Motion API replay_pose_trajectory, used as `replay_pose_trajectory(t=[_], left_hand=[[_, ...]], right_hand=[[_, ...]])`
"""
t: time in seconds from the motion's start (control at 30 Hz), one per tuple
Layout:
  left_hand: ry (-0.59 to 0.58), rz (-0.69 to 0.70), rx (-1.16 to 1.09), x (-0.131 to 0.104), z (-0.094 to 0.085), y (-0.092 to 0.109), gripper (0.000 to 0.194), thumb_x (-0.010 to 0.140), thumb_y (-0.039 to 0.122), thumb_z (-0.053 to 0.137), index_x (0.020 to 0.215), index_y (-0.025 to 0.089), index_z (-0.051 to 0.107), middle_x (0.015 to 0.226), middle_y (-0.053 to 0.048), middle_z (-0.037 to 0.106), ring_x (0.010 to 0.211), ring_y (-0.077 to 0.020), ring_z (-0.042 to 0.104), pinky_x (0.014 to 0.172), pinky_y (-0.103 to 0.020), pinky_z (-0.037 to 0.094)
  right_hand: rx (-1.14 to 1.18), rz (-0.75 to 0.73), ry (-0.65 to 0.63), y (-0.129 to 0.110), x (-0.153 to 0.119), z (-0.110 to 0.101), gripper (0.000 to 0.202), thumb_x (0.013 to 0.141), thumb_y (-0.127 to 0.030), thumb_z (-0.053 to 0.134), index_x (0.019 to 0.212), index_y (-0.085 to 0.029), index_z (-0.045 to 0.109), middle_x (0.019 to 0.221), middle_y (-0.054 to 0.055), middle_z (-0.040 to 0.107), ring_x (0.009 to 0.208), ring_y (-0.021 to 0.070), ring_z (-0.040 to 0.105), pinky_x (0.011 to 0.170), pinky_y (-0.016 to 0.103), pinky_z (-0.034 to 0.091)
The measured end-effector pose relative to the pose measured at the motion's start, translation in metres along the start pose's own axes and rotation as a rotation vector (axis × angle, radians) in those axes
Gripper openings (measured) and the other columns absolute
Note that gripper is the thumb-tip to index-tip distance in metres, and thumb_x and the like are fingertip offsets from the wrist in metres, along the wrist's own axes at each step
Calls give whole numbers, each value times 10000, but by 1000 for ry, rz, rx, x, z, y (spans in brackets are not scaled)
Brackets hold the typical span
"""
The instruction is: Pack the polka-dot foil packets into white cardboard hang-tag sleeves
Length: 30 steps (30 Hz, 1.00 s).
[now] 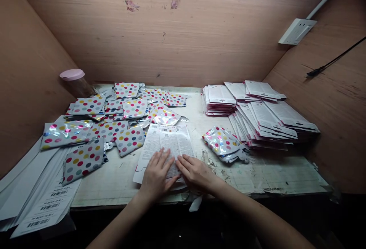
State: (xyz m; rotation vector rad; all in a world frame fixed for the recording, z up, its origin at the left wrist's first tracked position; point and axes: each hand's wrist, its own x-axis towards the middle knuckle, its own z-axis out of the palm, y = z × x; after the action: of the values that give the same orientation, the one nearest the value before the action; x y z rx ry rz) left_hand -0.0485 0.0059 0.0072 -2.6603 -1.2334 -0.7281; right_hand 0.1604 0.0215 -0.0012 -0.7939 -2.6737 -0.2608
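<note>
In the head view, a narrow white printed packet (169,144) lies on a larger white printed sheet or package (147,155) with a barcode near its top. My left hand (157,171) rests on the packet and the sheet's left part, fingers stretched out and flat. Beside it, my right hand (197,171) presses on the packet's lower right, its fingers extended and lying close together. Both hands partly cover the packet's lower end. Just right of them sits a small stack of folded polka-dot foil pouches (221,142).
Many polka-dot pouches (134,109) are heaped at the left, near a pink-lidded jar (73,75). Barcode label sheets (53,207) overhang the front left edge. Stacks of white printed packets (261,121) stand at the right. Wooden walls enclose the table; a socket (297,32) and cable (316,71) are on the right.
</note>
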Motion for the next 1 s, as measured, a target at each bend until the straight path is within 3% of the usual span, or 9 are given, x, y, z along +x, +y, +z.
replay_pose_trajectory(t=[0.1,0.3,0.43,0.53,0.63,0.73,0.83,0.93,1.0], left_hand=[[-145,-86,-13,2,-2,-1,600,791,421,650,1300,114,563,1388,-212,519,1275,-434,471,966,-561,478],[-213,-170,-116,2,-16,-15,676,819,533,585,1371,154,488,1386,-169,528,1310,-360,441,1042,-502,411],[-135,-663,57,-18,-20,-31,926,752,655,568,1440,71,364,1505,-235,304,1346,-429,309,1054,-579,333],[-174,-897,52,-33,-14,-30,977,737,689,538,1425,15,372,1319,-234,460,1203,-408,422,992,-531,403],[-132,-971,83,-34,-10,-18,962,730,679,555,1419,28,393,1082,-160,524,1055,-356,483,950,-485,438],[-78,-1043,90,-26,-14,-5,1017,697,654,603,1444,19,334,1058,-147,498,1054,-358,492,933,-474,455],[-3,-1140,-40,-22,-23,-2,942,731,617,581,1453,76,313,1140,-159,504,1083,-365,529,897,-491,484],[140,-1201,-448,-23,-32,-4,624,769,576,571,1243,174,508,1113,-128,592,1032,-340,604,851,-489,518],[298,-1238,-838,-20,-34,-1,486,768,550,614,1107,215,521,1059,-96,643,944,-298,656,804,-459,549]], right_hand=[[-88,-15,-31,2,4,-3,346,927,-153,479,1242,-44,573,1275,213,600,1200,351,556,950,472,520],[-147,-69,13,7,4,-8,318,944,-108,432,1208,-50,600,1227,206,636,1137,329,612,870,463,567],[-131,-97,71,25,3,-41,336,925,-69,432,1220,-22,586,1198,207,653,1151,318,607,879,441,575],[-154,-85,267,61,4,-75,407,928,-61,407,1321,-23,506,1269,208,611,1267,290,517,974,430,528],[-148,171,372,119,9,-92,443,932,-71,415,1370,-103,482,1353,162,559,1327,245,453,1040,412,475],[-12,617,231,184,19,-88,424,938,-70,368,1320,-114,544,1394,152,521,1350,234,424,1114,422,375],[84,840,136,231,32,-82,435,885,-27,378,1273,-61,572,1337,219,556,1330,297,442,1114,510,325],[135,933,146,235,44,-90,495,844,-57,451,1335,-7,486,1372,283,488,1372,401,333,1083,666,221],[199,941,159,203,47,-96,498,862,-115,473,1348,-5,464,1394,294,451,1361,415,339,1079,668,229]])
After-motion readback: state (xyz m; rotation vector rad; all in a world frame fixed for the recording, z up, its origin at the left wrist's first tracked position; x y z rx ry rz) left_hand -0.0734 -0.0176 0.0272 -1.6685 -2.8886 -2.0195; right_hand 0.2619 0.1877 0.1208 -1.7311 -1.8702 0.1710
